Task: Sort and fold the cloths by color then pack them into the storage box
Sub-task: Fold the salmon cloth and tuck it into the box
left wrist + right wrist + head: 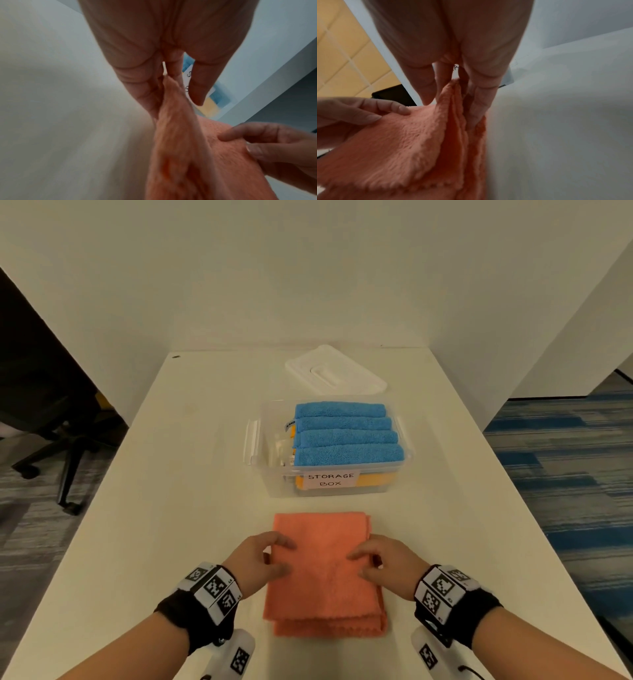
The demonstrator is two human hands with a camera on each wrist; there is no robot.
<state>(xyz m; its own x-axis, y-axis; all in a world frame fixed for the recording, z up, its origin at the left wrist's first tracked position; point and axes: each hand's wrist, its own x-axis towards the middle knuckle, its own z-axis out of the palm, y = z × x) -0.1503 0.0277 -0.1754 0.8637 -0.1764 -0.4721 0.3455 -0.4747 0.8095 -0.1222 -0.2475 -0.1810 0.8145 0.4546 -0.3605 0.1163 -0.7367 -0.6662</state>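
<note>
Standing against pale walls, a white table [178, 508] carries everything; a dark office chair [51, 419] sits on grey carpet to the left, and blue striped carpet [565, 460] shows on the right. At mid-table a clear storage box [394, 481] holds four folded blue cloths [346, 436] over yellow ones [376, 479], its white lid [337, 371] lying flat just behind it. Nearer the person lies a folded orange cloth [325, 594]. The left hand [260, 563] pinches its left edge between thumb and fingers, and the right hand [387, 566] pinches its right edge the same way, lifting the layers slightly off the table.
</note>
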